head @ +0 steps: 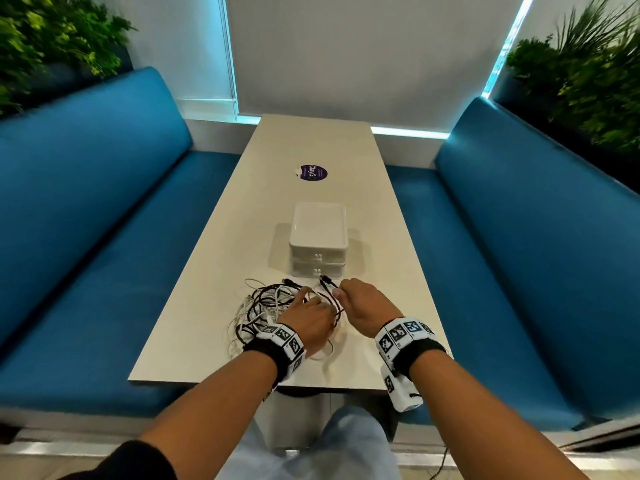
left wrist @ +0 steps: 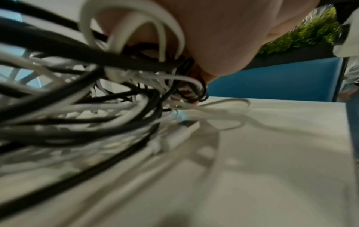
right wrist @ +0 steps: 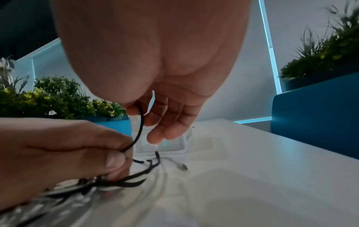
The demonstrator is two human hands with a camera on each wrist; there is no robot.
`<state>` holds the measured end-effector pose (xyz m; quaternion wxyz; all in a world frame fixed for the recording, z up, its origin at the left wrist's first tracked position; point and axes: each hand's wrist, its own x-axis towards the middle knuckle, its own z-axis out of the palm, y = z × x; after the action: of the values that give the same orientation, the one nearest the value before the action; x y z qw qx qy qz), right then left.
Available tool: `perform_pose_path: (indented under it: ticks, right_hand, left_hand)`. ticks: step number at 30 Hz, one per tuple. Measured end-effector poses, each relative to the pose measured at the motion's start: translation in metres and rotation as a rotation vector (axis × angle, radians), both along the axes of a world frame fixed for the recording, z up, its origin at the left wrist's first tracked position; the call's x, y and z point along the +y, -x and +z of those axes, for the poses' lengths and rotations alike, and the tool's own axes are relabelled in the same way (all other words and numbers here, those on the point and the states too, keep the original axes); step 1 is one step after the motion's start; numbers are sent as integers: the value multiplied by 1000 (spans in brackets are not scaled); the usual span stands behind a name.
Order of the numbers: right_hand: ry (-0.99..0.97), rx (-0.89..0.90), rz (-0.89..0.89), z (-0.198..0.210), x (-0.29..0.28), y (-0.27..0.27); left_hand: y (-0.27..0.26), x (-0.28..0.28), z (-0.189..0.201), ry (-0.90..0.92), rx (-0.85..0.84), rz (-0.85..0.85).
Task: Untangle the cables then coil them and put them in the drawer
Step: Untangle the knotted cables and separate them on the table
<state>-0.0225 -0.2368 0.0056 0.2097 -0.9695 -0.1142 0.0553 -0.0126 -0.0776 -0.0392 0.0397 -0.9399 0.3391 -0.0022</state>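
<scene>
A: How are the fingers of the right hand (head: 363, 303)?

B: Thumb and first finger pinch a thin black cable (right wrist: 139, 127) just behind its plug end. The other fingers (right wrist: 169, 122) hang down, loosely spread, and hold nothing.

A: And the left hand (head: 310, 320)?

B: It lies on the tangle of cables (head: 266, 306). In the right wrist view its thumb (right wrist: 114, 161) presses down and the fingers curl round several black strands. The same black cable runs from this grip up to the right hand's pinch.

A: Which strands exactly?

B: I cannot tell. In the left wrist view the black and white loops (left wrist: 81, 99) are blurred and cross each other under the palm.

A: Where is the tangle?

B: On the pale table (head: 214, 258), near the front edge, mostly under and to the left of the left hand. One white loop (head: 322, 353) lies beside the left wrist.

A: And the drawer?

B: A small white drawer unit (head: 318, 237) with two drawers stands just behind the cables. Both drawers look closed. The black plug (head: 325, 281) points toward the lower one.

A: Around the table?

B: Blue benches (head: 104, 202) on both sides, green plants (head: 588, 81) behind them, and a round purple sticker (head: 313, 172) farther along the tabletop.
</scene>
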Motion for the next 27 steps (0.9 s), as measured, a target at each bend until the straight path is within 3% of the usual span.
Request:
perform_pose_path:
  ticks: [6, 11, 16, 18, 23, 27]
  right_hand:
    - [277, 89, 35, -17, -18, 6]
    - [513, 17, 10, -17, -40, 3]
    - [734, 2, -120, -9, -70, 4]
    - [671, 47, -141, -9, -63, 8]
    - [133, 98, -116, -10, -21, 11]
    - [-90, 120, -33, -20, 12, 13]
  left_hand:
    - [-6, 14, -2, -51, -29, -28]
    - [-1, 22, -13, -120, -127, -121]
    - [-5, 26, -12, -97, -106, -72]
    - [-6, 23, -12, -92, -90, -41]
    - [1, 16, -9, -75, -25, 16]
    - [4, 14, -3, -90, 29, 72]
